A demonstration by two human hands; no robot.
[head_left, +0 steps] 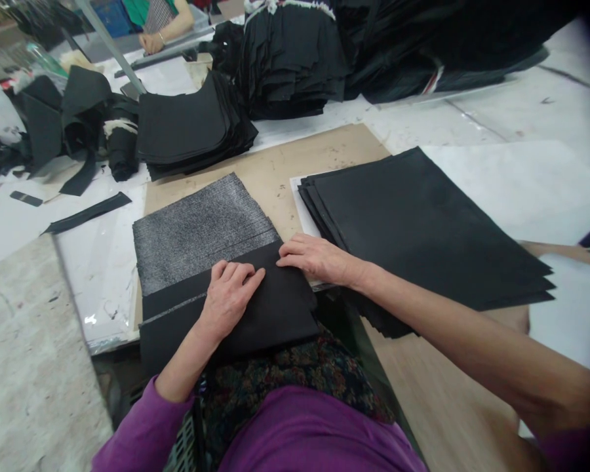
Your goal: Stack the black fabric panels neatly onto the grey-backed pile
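Note:
A black fabric piece (270, 305) lies near the table's front edge, its near part hanging over my lap. My left hand (230, 292) presses on it with bent fingers gripping along its upper edge, thumb pointing right. At its upper right corner, my right hand (319, 257) pinches the edge between thumb and fingers. Under and behind this piece lies a stack of sheets with a speckled grey face (199, 233). A narrow grey strip shows along the black layers left of my left hand. Whatever is under my fingertips is hidden.
A stack of large black sheets (413, 223) lies to the right. Curved black pieces (184, 128) are piled behind, with a tied black bundle (295, 56) farther back. A black strip (88, 213) lies at left. Across the table, another person's hand (151, 43) shows.

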